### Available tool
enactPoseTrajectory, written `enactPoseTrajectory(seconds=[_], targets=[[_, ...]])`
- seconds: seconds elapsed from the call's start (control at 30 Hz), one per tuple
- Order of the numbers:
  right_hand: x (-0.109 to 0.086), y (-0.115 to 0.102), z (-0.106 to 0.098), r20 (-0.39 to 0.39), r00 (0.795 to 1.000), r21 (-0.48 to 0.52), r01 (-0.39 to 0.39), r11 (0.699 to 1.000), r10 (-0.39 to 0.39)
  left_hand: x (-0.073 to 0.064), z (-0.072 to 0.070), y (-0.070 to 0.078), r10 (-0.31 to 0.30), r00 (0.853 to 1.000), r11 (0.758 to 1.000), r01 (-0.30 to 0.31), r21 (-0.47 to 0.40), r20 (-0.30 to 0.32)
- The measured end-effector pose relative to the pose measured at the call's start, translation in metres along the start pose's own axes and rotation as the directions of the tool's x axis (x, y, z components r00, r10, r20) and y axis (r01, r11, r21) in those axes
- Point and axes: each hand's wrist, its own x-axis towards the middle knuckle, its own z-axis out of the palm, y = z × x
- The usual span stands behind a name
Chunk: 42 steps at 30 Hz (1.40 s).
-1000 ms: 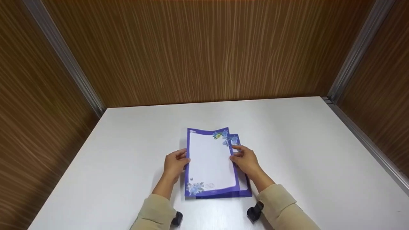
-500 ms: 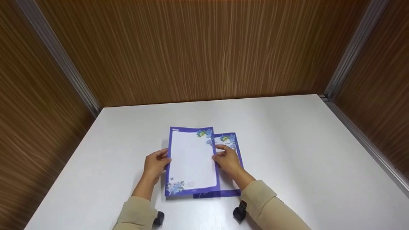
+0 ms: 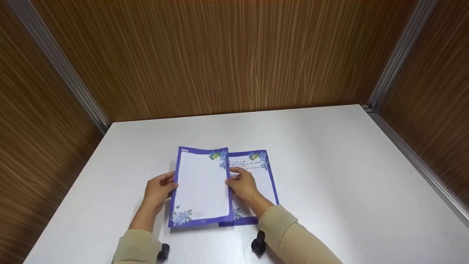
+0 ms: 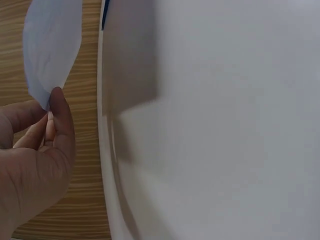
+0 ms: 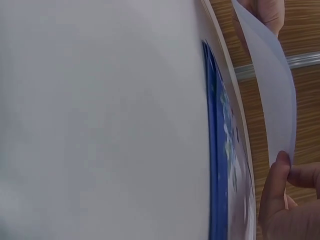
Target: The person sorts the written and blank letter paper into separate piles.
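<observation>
A sheet of paper (image 3: 202, 185) with a purple border and blue flowers in two corners is held up off the table, slightly bowed. My left hand (image 3: 157, 190) pinches its left edge between thumb and fingers; the left wrist view shows the same pinch on the paper (image 4: 52, 50). On the opposite edge, my right hand (image 3: 242, 183) pinches the sheet in the same way. Below and to the right lies a matching purple-bordered sheet or pad (image 3: 262, 179) with lines of dark writing near its top. The held sheet and my right hand cover part of it.
The white table (image 3: 329, 165) spreads out around the papers. Wood-grain panels (image 3: 234, 58) rise behind it and at both sides, with metal strips at the corners. In the right wrist view the lying stack (image 5: 216, 150) shows more than one blue-edged layer.
Both hands have carried the held sheet to the left in the head view. More of the sheet lying beneath now shows, including its written lines. The pinch at both edges is unchanged.
</observation>
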Motion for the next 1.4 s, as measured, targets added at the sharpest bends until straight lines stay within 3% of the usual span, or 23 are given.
enactPoseTrajectory(seconds=[0.47,0.9,1.2,1.4], targets=[[-0.002,-0.009,0.024,0.107,0.991,-0.031,-0.073,0.997,0.076,0.000,-0.029,-0.005,-0.027,1.000,0.999,0.028,0.034,-0.007],[-0.003,-0.010,0.030,0.169,0.980,0.044,-0.115,0.992,0.106,-0.002,-0.034,-0.006,-0.049,0.999,0.997,0.050,0.056,-0.012],[-0.007,-0.016,0.032,0.201,0.976,-0.064,-0.077,0.995,0.088,-0.001,-0.034,-0.009,-0.043,0.998,0.983,0.052,0.174,-0.055],[-0.010,-0.019,0.031,0.213,0.974,-0.135,-0.046,0.990,0.074,-0.001,-0.033,-0.010,-0.065,0.996,0.984,0.073,0.162,-0.053]])
